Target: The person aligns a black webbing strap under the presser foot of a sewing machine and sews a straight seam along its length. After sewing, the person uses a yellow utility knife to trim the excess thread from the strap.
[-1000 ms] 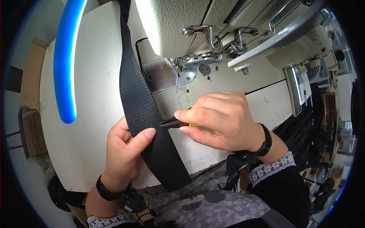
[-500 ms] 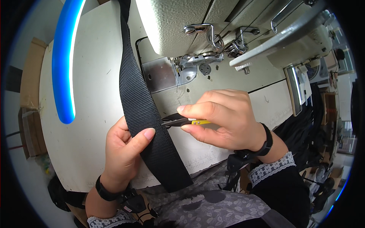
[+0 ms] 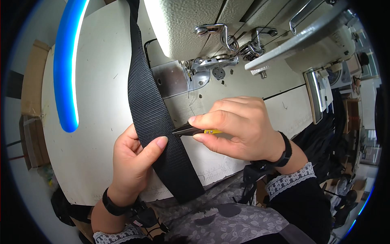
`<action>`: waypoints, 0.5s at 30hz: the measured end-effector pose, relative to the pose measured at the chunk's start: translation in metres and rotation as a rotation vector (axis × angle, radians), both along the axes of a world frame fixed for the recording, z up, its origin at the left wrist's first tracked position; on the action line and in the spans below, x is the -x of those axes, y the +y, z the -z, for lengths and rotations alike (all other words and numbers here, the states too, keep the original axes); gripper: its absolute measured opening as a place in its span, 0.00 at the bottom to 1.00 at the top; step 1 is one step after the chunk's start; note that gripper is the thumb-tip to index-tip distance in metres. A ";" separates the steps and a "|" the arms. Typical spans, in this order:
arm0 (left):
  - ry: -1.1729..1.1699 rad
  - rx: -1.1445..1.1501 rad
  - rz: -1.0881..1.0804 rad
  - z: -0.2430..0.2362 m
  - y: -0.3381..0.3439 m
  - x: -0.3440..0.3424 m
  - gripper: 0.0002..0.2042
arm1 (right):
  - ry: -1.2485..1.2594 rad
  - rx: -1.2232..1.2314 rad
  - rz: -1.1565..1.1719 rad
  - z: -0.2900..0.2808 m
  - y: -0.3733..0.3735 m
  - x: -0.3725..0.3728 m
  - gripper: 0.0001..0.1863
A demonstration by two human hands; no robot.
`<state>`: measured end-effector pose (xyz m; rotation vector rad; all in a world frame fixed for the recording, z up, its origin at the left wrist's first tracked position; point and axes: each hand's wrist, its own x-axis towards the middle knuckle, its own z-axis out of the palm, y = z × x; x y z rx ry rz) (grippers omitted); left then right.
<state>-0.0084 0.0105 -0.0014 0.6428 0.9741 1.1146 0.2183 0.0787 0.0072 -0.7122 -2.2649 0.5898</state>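
Note:
A wide black webbing strap (image 3: 152,110) runs from the top of the table down over its front edge, its cut end hanging near my lap. My left hand (image 3: 136,160) pinches the strap, thumb on top and fingers beneath. In my right hand (image 3: 239,128) are small yellow-handled thread snips (image 3: 193,130), held between thumb and fingers. Their dark blades lie closed together, tips at the strap's right edge, just right of my left thumb. Whether a thread sits between the blades is too small to tell.
Beyond my hands stands a sewing machine (image 3: 191,24), its needle and presser foot above a metal plate (image 3: 168,79). A blue-edged light (image 3: 67,69) arches over the white table (image 3: 99,89) at left. A phone-like screen (image 3: 315,97) stands at right.
The snips' blades have closed from slightly apart. The strap's lower end has shifted a little, and both hands stay nearly in place.

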 end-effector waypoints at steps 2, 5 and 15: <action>-0.001 -0.003 -0.008 0.000 0.000 -0.001 0.12 | -0.002 -0.010 -0.005 0.001 0.001 0.000 0.16; 0.006 -0.006 -0.007 0.001 0.000 0.000 0.12 | 0.002 -0.025 -0.005 0.001 0.001 0.000 0.16; 0.033 0.007 0.005 0.000 0.000 0.001 0.13 | -0.041 -0.034 0.007 -0.001 0.000 0.001 0.13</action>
